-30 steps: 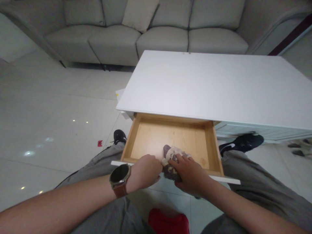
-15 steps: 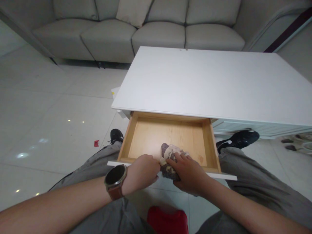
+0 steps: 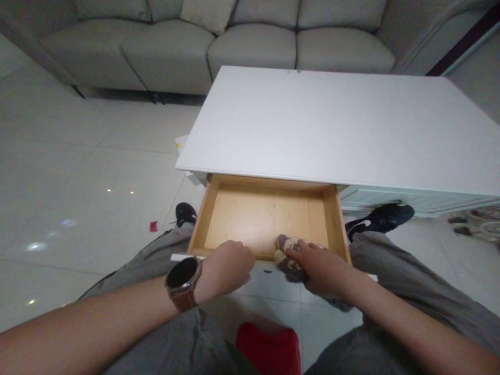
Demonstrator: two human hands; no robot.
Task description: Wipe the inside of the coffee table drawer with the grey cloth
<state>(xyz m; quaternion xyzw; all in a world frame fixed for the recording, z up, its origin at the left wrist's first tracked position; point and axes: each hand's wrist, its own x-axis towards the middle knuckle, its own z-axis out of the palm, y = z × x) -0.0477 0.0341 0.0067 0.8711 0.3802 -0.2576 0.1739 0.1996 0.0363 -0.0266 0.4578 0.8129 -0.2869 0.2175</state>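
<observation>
A crumpled cloth [image 3: 288, 256] — mottled purple-brown and cream — lay over the front edge of the open wooden drawer [image 3: 265, 216], toward its right corner, part of it inside and part hanging over the white drawer front. The right hand [image 3: 322, 265] covered it from the near side, fingers [image 3: 299, 251] curled down onto the fabric in a loose grip; how tightly they closed beneath could not be made out, since the hand hid the underside. The left hand [image 3: 225, 266] sat just left of the cloth, apart from it, with knuckles bent and fingertips tucked at the drawer's front lip — it seemed to be holding that edge, though the contact itself was hidden. A dark watch on a brown strap [image 3: 183, 281] circled the left wrist.

The rest of the drawer showed bare pale wood. It stuck out from under a white table [image 3: 336, 125], whose top overhung its back part. The person's grey-trousered knees [image 3: 164, 260] flanked the drawer, with black shoes [image 3: 380, 219] on the tiled floor [image 3: 78, 172] either side. A red object [image 3: 269, 351] lay between the legs, just below the hands. A grey sofa [image 3: 234, 47] stood beyond the table.
</observation>
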